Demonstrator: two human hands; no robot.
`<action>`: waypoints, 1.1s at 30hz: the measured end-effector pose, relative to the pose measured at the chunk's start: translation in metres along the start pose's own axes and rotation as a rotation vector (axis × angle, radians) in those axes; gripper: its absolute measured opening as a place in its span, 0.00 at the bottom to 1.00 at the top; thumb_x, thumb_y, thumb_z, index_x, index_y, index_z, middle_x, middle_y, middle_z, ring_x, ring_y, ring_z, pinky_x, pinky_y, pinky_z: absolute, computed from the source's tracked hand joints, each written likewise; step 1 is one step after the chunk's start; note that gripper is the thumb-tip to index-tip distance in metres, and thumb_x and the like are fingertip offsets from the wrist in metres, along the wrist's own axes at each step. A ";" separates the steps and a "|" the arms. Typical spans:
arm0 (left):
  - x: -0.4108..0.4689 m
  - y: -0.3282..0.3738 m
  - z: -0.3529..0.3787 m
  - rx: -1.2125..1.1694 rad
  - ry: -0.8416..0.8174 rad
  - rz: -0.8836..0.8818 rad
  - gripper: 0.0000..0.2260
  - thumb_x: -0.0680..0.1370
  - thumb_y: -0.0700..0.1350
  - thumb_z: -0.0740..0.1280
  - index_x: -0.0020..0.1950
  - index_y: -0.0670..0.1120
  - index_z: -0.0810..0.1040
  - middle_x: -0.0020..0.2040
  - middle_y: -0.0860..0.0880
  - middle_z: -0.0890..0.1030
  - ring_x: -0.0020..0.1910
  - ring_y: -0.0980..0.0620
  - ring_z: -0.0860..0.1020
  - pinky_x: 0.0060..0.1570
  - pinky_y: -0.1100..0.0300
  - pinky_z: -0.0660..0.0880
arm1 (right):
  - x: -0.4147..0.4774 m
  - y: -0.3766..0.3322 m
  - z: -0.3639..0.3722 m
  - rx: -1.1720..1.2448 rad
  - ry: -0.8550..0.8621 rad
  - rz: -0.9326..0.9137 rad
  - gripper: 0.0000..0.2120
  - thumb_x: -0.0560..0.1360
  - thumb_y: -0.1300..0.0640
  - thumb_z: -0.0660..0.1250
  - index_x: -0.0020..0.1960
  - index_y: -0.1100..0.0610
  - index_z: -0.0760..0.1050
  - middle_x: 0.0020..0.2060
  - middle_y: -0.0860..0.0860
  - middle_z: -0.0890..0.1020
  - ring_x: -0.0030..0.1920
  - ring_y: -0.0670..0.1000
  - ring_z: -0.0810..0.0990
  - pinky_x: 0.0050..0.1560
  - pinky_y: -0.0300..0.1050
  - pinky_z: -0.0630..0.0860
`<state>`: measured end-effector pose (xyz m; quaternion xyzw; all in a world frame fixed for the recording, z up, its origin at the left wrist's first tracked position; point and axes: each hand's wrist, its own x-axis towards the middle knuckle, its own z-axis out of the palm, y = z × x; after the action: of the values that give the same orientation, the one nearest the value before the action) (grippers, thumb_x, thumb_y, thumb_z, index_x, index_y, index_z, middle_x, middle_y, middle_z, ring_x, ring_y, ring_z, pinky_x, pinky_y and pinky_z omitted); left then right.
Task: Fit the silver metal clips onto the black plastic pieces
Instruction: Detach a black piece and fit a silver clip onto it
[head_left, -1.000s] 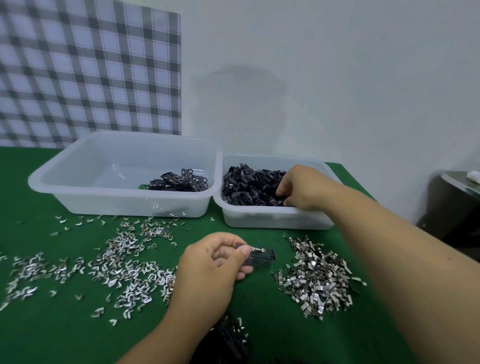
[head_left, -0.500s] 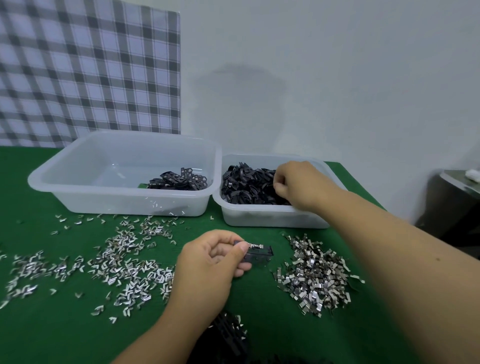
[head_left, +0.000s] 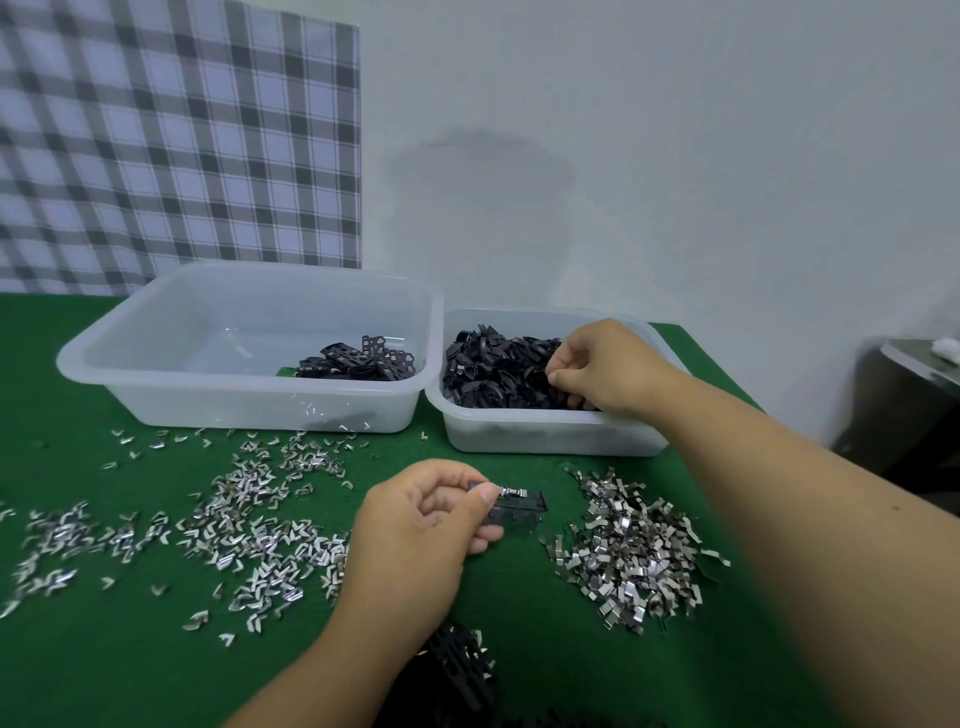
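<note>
Holding a black plastic piece (head_left: 519, 512) just above the green counter (head_left: 104, 649), my left hand (head_left: 415, 530) pinches it between the thumb and the curled fingers (head_left: 480, 501). A silver metal clip (head_left: 511, 491) sits on its upper edge. Closer to me, at the bottom edge, there is a dark stack of more black pieces (head_left: 457, 670), which is partly blurred.

I think the pinch is shallow, so the piece could turn or drop. If the clip is not pushed fully home, it may spring off. My right forearm passes over the pile of clips (head_left: 634, 551) and could sweep some away.

These clips are thin bent sheet metal, shiny, with sharp ends. The scattered clips (head_left: 249, 525) on the left look V-shaped. The counter cover looks soft and matte, like felt.

Further away stands the small tub (head_left: 550, 441), translucent plastic with rounded corners, full of tangled matte black pieces (head_left: 493, 369). My right hand (head_left: 608, 364) is inside it with the fingers (head_left: 563, 376) curled down among them. I cannot tell if they have hold of one. Several hooked pieces could come up together and spill. The large tub (head_left: 156, 384) beside it holds only a few perforated pieces (head_left: 358, 361).
</note>
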<state>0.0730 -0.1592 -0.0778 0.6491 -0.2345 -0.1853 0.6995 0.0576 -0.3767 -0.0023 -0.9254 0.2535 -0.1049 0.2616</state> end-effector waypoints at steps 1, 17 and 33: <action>0.000 0.000 0.000 0.001 0.001 0.000 0.07 0.73 0.40 0.71 0.38 0.51 0.82 0.31 0.47 0.83 0.33 0.51 0.84 0.32 0.66 0.78 | 0.000 0.000 0.000 0.009 -0.007 0.006 0.04 0.74 0.63 0.67 0.42 0.57 0.79 0.33 0.52 0.81 0.31 0.46 0.80 0.35 0.39 0.76; 0.000 0.002 -0.001 -0.006 0.029 -0.014 0.04 0.74 0.40 0.70 0.40 0.47 0.81 0.31 0.46 0.83 0.33 0.52 0.84 0.32 0.66 0.78 | -0.084 -0.019 -0.004 0.700 0.329 -0.033 0.02 0.69 0.60 0.72 0.39 0.55 0.81 0.33 0.50 0.85 0.35 0.47 0.84 0.37 0.32 0.77; 0.002 -0.002 0.001 -0.038 0.016 0.018 0.04 0.74 0.37 0.69 0.41 0.44 0.80 0.32 0.44 0.83 0.32 0.51 0.84 0.31 0.67 0.77 | -0.127 -0.002 0.049 0.942 0.139 0.107 0.04 0.67 0.65 0.73 0.38 0.57 0.83 0.33 0.56 0.84 0.35 0.48 0.83 0.33 0.35 0.76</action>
<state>0.0737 -0.1610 -0.0791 0.6350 -0.2312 -0.1785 0.7152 -0.0336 -0.2869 -0.0504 -0.6827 0.2427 -0.2561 0.6399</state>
